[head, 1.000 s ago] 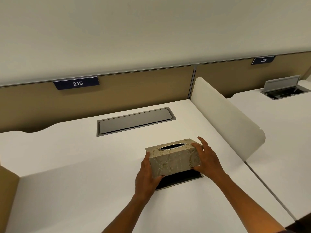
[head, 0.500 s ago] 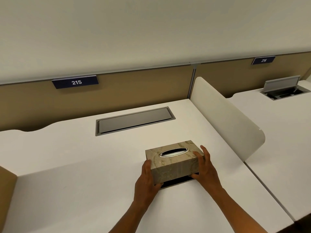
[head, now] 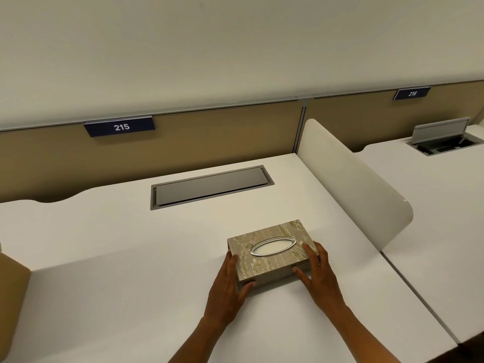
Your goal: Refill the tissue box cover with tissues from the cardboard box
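My left hand (head: 227, 289) and right hand (head: 318, 275) gripped ends of cover (head: 271, 251), flat on desk (head: 104, 271). Divider (head: 353, 184) near on right; open desk left and toward me.

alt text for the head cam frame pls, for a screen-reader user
Two bare hands, left hand and right hand, grip the ends of a patterned tissue box cover sitting flat on a white desk, its oval opening facing up. Behind it are a closed grey cable hatch and a sign reading 215.
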Tool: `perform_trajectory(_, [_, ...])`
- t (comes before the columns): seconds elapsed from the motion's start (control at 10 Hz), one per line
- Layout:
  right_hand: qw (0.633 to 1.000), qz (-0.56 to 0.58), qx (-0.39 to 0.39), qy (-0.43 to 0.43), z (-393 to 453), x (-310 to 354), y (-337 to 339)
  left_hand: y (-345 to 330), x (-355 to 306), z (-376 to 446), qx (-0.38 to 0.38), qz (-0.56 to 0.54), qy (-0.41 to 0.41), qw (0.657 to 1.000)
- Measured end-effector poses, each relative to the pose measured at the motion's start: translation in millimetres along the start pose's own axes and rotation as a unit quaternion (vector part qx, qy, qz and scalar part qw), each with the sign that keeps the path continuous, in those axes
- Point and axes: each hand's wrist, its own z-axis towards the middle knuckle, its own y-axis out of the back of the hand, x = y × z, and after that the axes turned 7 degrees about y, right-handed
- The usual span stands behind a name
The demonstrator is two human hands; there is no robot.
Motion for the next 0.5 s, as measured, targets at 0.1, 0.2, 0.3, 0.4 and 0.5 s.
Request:
perform_trajectory(0.1, [1.000,-0.002,-0.005,-0.015,-0.3,3.2,-0.6,1.4,3.8,-0.8,0.022,-0.001,0.002,1.000])
perform_trajectory(0.2, [1.000,-0.010,0.003,-0.027,-0.7,8.2,1.8,4.4,3.0,1.5,0.044,0.000,0.011,0.999])
perform_trajectory(0.3, [0.997,-0.062,-0.017,-0.037,0.0,13.6,0.2,7.6,0.6,4.6,0.050,0.003,0.019,0.999])
perform_trajectory(0.4, [0.991,-0.104,-0.073,-0.032,3.9,30.0,0.8,19.5,-1.9,-0.4,0.039,-0.008,0.018,0.999])
perform_trajectory(0.5, [0.992,-0.092,-0.082,-0.003,12.7,51.5,-5.7,26.8,6.6,-7.7,0.038,0.002,0.024,0.999])
